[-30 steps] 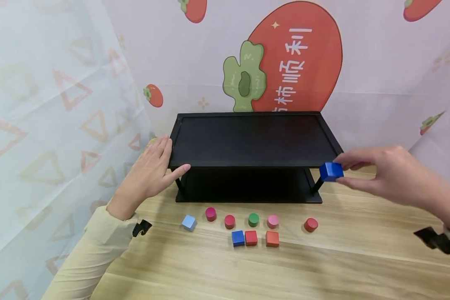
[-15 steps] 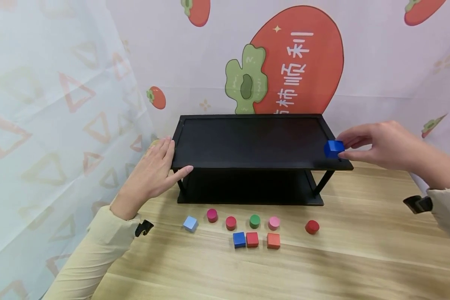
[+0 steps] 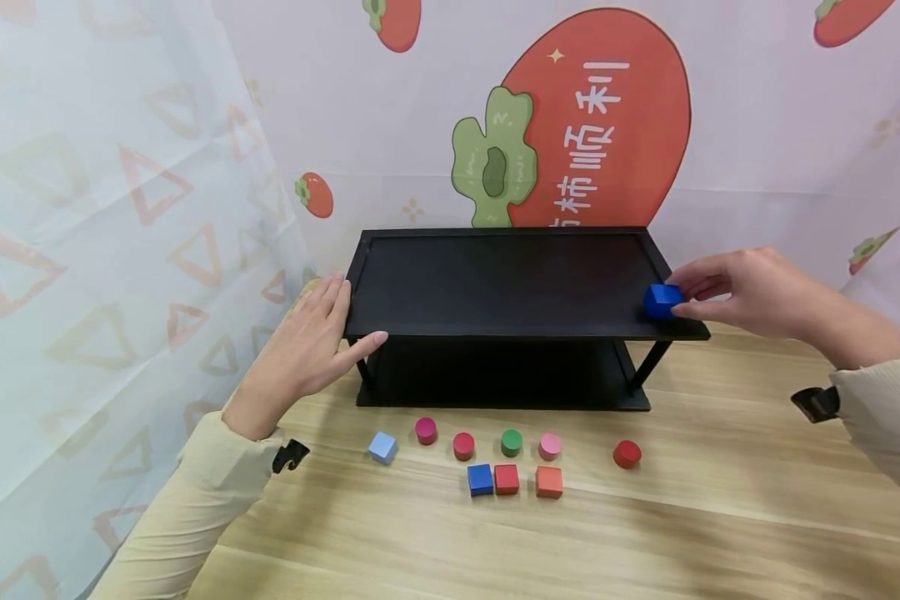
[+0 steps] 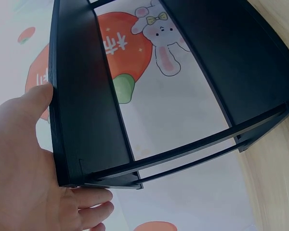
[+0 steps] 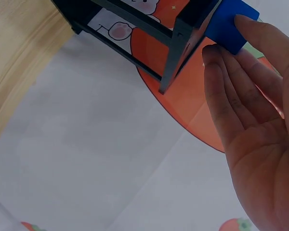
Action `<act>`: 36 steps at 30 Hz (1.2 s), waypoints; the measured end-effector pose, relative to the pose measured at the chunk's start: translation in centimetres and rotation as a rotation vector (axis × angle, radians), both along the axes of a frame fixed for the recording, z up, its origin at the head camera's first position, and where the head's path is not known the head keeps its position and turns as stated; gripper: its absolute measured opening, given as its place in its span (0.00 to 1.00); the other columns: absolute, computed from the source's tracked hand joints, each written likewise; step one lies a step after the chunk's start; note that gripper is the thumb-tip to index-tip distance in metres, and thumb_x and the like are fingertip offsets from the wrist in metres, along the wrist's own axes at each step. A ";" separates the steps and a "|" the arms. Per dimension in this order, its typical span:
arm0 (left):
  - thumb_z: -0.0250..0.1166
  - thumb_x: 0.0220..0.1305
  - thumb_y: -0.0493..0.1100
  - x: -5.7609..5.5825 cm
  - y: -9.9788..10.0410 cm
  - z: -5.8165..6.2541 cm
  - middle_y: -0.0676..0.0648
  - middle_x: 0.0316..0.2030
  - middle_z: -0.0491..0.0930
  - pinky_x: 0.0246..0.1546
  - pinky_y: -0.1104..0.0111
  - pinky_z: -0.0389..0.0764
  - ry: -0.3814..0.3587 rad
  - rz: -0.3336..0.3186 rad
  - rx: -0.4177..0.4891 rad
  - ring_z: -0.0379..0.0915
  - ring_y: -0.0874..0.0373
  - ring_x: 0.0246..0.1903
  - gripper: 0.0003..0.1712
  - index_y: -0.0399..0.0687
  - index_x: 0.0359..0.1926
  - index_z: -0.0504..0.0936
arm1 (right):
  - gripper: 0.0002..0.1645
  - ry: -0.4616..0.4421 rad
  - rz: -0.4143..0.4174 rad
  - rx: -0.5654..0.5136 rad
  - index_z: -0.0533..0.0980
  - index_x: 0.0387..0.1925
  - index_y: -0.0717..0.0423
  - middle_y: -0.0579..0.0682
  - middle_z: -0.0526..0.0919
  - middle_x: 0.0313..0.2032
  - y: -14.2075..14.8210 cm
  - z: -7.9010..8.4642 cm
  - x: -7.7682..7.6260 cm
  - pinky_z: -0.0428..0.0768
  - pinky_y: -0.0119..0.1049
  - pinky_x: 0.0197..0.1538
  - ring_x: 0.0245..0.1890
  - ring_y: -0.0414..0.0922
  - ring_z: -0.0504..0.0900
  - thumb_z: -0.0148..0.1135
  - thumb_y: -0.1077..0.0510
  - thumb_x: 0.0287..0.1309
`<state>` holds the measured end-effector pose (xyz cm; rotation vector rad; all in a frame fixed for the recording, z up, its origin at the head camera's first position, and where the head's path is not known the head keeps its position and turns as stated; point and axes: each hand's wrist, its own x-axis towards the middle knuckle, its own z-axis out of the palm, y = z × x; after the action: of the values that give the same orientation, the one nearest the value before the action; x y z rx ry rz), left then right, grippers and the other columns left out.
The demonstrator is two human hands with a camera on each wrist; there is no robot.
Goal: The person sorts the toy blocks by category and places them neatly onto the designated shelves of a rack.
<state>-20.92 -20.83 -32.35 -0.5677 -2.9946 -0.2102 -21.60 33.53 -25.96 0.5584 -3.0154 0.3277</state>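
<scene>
In the head view my right hand (image 3: 757, 292) pinches a blue cube (image 3: 662, 301) between thumb and fingertips, at the right end of the top board of a black two-tier shelf (image 3: 502, 283). The right wrist view shows the blue cube (image 5: 231, 24) against the board's end; whether it bears on the board is hard to tell. My left hand (image 3: 303, 346) rests against the shelf's left end, fingers extended along the side and thumb reaching over the front edge. In the left wrist view, that hand (image 4: 33, 159) touches the corner of the black board (image 4: 82, 91).
On the wooden table before the shelf lie a light blue cube (image 3: 382, 447), another blue cube (image 3: 480, 480), a red cube (image 3: 506, 479) and an orange cube (image 3: 549, 482). Several small cylinders, including a green one (image 3: 512, 442) and a red one (image 3: 627, 454), are spread among them.
My right hand has raised the blue cube from in front of the shelf's right corner to the top board's right end, then shifted slightly left. My left hand stays on the shelf.
</scene>
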 end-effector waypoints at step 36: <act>0.49 0.77 0.73 -0.2 0.0 0.0 0.31 0.84 0.45 0.85 0.42 0.45 -0.013 0.004 0.010 0.41 0.35 0.84 0.58 0.29 0.83 0.46 | 0.24 0.423 0.410 -0.061 0.89 0.45 0.50 0.42 0.92 0.40 -3.9 -0.5 4.1 0.80 0.16 0.38 0.34 0.39 0.89 0.87 0.48 0.46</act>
<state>-21.16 -20.85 -32.38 -0.5622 -3.0049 -0.2286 -17.47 29.65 -26.41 1.0860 -2.4653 0.2747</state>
